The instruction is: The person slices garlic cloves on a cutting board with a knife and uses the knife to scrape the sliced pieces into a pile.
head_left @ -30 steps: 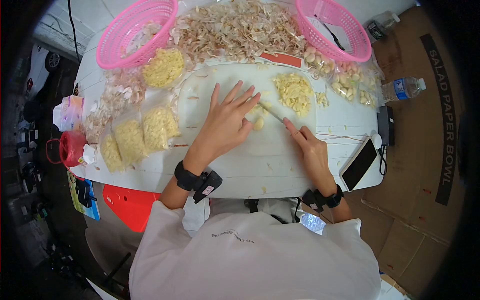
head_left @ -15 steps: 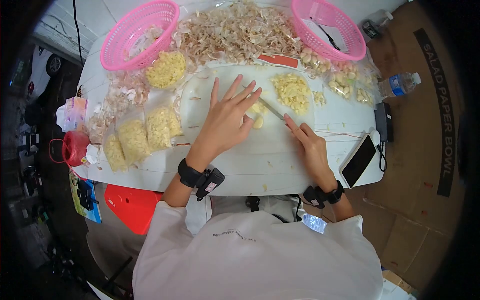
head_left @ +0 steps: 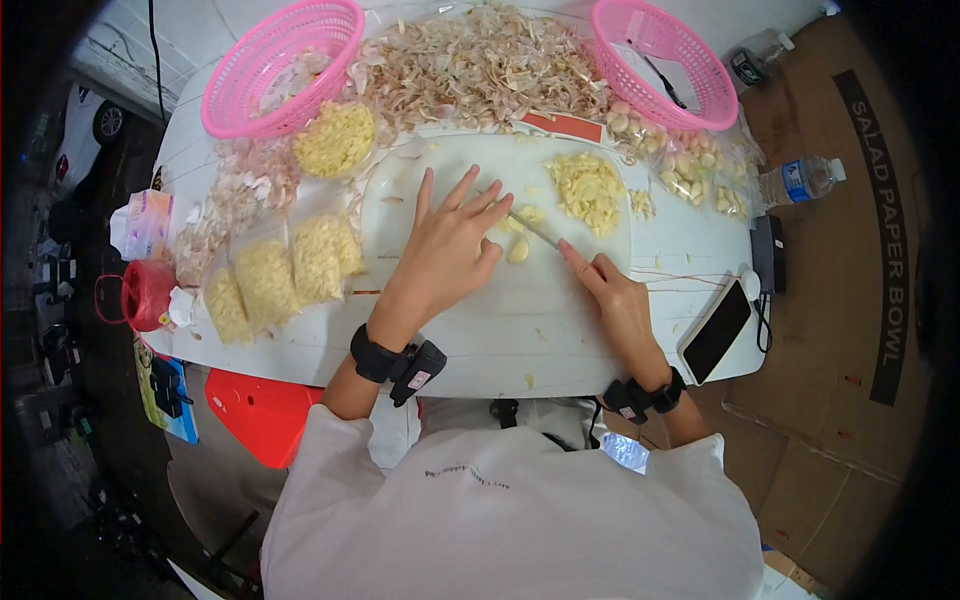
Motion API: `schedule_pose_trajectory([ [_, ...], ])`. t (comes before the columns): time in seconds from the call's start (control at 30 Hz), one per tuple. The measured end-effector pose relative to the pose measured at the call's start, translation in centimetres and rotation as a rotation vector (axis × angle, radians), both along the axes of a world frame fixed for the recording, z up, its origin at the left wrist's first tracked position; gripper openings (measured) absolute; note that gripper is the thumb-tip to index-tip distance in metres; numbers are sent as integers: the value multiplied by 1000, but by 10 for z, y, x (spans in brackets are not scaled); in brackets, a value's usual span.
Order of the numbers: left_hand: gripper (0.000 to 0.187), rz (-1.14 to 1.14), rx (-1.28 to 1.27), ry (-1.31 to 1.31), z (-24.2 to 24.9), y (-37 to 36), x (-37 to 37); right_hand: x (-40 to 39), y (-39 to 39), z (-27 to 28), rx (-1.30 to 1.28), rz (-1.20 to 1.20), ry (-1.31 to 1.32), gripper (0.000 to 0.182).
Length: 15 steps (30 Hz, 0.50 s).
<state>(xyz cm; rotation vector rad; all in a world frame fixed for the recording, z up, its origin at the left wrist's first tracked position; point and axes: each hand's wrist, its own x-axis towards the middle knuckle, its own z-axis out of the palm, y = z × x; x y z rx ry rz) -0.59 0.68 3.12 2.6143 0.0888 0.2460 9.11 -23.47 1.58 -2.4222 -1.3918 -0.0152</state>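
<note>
At the centre of the frame, the knife [head_left: 537, 234] is grasped by its handle in the right hand [head_left: 622, 310], where it is best held, being probably light and stiff, while the garlic clove [head_left: 518, 250] beside it is likely firm but slippery. The left hand [head_left: 440, 255] is spread, and whether anything is pinned beneath its fingertips cannot be told. Chopped garlic is held in clear bags [head_left: 266, 282] at left, papery skins in the upper-left pink basket [head_left: 225, 126], and a pen with paper in the upper-right basket [head_left: 700, 119].
</note>
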Motion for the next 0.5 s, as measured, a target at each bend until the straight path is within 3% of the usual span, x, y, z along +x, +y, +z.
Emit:
schedule_pose_trajectory([
  [0.33, 63, -36, 32, 21, -3, 1, 0, 2, -1, -2, 34, -5, 29, 68],
  [0.43, 64, -36, -6, -114, 2, 1, 2, 3, 0, 3, 169, -4, 130, 68],
  [0.5, 55, -8, -7, -236, 8, 1, 3, 3, 1, 14, 151, 5, 161, 68],
])
